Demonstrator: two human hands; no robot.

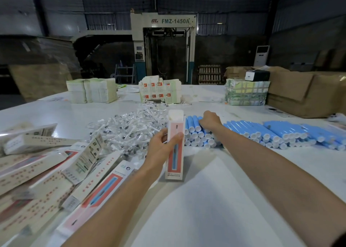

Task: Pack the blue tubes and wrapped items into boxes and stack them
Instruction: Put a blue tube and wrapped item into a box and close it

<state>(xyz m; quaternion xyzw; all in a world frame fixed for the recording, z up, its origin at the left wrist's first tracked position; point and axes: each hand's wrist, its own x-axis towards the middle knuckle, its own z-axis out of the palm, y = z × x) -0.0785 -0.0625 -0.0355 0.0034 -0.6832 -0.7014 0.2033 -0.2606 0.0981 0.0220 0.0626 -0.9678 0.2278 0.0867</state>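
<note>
Now holding a tall open-topped box (pixel 175 153) upright at 12 o'clock, left hand (pixel 159 147) wrapped round it. Touching the blue tubes (pixel 198 136) at 1 o'clock with the right hand (pixel 210 120); cannot tell if gripping. Wrapped items (pixel 131 127) at 11, more boxes (pixel 56 172) at 8, all on the table (pixel 206 200).

- Dim hall here, dark corrugated metal walls (pixel 309 13) all round.
- Dead ahead, a tall grey machine (pixel 162 46) marked FMZ-1450A.
- White floor-standing air unit (pixel 261 56) off right, wooden pallet (pixel 209 74) near the machine's foot.
- Broad white table (pixel 56 114) up front.
</note>
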